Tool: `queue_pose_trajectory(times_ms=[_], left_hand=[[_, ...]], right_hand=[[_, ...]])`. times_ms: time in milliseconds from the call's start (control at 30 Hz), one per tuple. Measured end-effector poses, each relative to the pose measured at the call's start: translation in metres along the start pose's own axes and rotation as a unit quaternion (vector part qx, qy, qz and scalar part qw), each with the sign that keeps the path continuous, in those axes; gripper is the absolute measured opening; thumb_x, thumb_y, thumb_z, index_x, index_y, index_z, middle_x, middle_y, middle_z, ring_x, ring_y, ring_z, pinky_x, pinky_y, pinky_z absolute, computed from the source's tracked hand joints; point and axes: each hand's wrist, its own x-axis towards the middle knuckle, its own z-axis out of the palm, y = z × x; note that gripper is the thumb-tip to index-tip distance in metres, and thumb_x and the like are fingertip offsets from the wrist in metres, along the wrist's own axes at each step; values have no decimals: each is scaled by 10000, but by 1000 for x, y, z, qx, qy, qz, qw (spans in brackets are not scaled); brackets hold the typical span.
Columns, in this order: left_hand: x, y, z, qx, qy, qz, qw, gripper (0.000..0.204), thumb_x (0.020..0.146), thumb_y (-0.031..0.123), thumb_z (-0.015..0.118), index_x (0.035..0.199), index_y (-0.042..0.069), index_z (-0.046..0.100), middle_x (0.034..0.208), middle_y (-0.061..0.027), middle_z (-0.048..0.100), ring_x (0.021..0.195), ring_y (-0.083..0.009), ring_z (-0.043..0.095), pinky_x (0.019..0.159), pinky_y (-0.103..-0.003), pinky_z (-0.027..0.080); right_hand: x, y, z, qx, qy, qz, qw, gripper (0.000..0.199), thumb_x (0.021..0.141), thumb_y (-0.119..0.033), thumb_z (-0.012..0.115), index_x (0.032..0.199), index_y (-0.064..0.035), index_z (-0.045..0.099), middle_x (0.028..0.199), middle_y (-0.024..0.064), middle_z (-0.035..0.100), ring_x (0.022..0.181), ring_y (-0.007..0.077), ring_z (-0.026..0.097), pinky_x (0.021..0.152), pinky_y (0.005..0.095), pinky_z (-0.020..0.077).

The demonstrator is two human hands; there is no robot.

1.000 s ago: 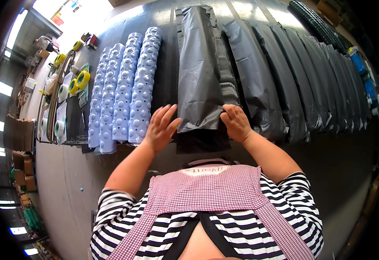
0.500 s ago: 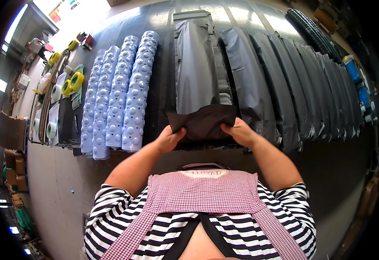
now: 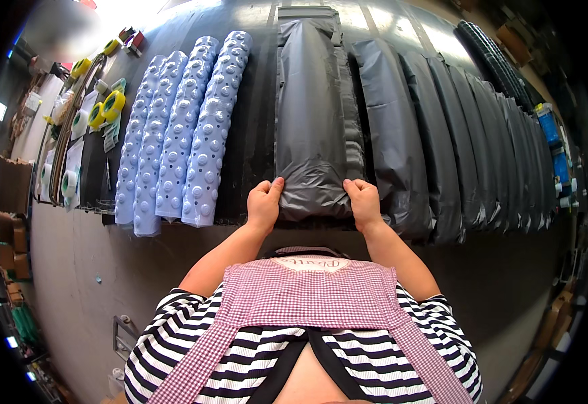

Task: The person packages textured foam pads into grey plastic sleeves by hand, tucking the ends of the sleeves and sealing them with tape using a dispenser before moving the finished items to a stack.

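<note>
A long grey plastic mailing bag (image 3: 310,114) lies lengthwise before me, bulging along its middle. Its near end is folded under or pulled down at the table's front edge. My left hand (image 3: 265,203) pinches the bag's near left corner between thumb and fingers. At the near right corner, my right hand (image 3: 363,202) grips it the same way. More flat grey bags (image 3: 353,135) show in a stack beneath and to the right of it. What lies inside the bulging bag is hidden.
Several light-blue rolled bubbled mats (image 3: 208,128) lie to the left. A row of filled grey bags (image 3: 395,135) stretches to the right. Yellow tape rolls (image 3: 113,106) sit at the far left of the dark table (image 3: 253,128); a dark textured roll (image 3: 492,60) lies back right.
The bag's near end, held up as a dark open flap before, now lies smoothed down and closed over. Both hands have shifted slightly, still holding its corners.
</note>
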Motion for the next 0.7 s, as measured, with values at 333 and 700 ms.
queue_pose_trajectory(times_ms=[333, 700], left_hand=[[13, 27, -2, -227, 9, -97, 969, 465, 885, 246, 809, 1177, 36, 514, 963, -36, 576, 837, -125, 521, 791, -254, 452], [28, 59, -14, -363, -64, -175, 913, 348, 915, 22, 702, 1191, 40, 490, 992, -102, 637, 837, -180, 656, 747, -287, 561]], right_hand=[[10, -78, 11, -379, 54, -184, 905, 567, 782, -241, 827, 1240, -59, 547, 1069, 143, 630, 874, 258, 614, 788, 363, 514], [21, -97, 92, -554, -21, -83, 828, 1096, 812, -487, 769, 1593, -41, 143, 1507, 255, 408, 1365, 395, 455, 1121, 451, 395]])
